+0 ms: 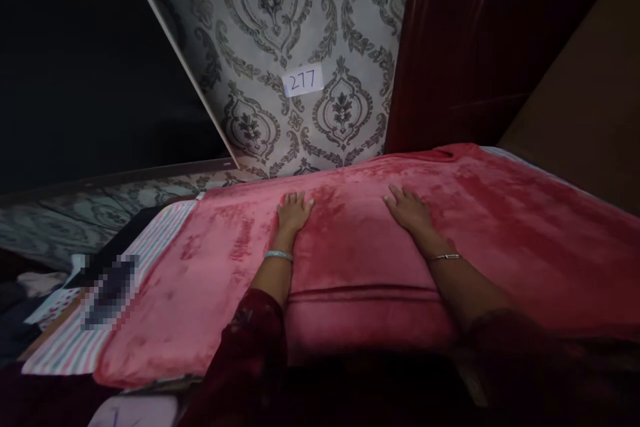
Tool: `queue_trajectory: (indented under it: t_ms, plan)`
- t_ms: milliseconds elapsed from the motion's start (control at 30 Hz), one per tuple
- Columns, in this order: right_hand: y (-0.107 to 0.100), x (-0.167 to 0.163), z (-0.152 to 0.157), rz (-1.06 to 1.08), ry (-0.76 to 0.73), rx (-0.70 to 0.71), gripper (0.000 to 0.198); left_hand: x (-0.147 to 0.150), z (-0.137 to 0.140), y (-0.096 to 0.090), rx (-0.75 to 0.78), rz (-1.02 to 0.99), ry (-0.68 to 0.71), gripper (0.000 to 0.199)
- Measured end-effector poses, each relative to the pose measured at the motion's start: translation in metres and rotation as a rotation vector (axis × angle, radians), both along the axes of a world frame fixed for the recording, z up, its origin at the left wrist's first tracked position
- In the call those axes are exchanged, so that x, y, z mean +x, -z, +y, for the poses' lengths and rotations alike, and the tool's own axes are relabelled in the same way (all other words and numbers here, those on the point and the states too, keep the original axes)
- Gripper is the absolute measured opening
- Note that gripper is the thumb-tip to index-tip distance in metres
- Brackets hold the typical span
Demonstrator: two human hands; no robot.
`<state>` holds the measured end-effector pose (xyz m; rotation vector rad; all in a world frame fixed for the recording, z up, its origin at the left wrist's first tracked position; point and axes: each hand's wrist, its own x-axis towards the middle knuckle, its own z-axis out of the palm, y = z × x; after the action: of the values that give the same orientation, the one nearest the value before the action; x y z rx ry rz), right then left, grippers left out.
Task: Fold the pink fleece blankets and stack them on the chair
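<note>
The red plush blanket [360, 240] covers most of the striped surface [173, 223], reaching its far edge and leaving a strip bare along its left edge. The left hand [294, 212] and right hand [411, 208] lie spread, palms down, on the pile towards that far edge, grasping nothing. The blanket looks soft, limp and thick, probably fairly heavy for cloth and hardly fragile; its smooth pile may slide, so the folded edge nearer the surface's near side seems the surest hold.
</note>
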<state>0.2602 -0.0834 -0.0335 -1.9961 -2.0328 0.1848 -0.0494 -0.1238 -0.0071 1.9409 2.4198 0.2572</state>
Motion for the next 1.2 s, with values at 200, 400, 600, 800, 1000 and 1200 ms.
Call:
queue_trajectory:
  t_ms: [200,400,600,800,1000,1200]
  plan:
    - [-0.007,0.001,0.000,0.034,-0.011,-0.012,0.064,-0.005,-0.001,-0.015,-0.140,-0.040,0.042,0.071]
    - [-0.021,0.004,-0.017,-0.027,-0.048,-0.066,0.064,-0.003,-0.046,-0.031,-0.180,0.039,0.166,0.068]
    - [-0.005,-0.004,-0.102,-0.149,-0.419,0.120,0.063,0.018,-0.133,-0.006,-0.057,0.147,0.576,0.070]
    - [0.004,-0.009,-0.130,-0.145,-0.405,0.141,0.059,0.018,-0.147,0.009,0.004,0.170,0.555,0.068]
    - [0.004,-0.006,-0.128,-0.135,-0.420,0.145,0.057,0.026,-0.149,-0.001,-0.020,0.164,0.549,0.065]
    - [0.016,0.008,-0.152,-0.155,-0.458,0.177,0.060,0.061,-0.182,0.013,0.016,0.119,0.756,0.067]
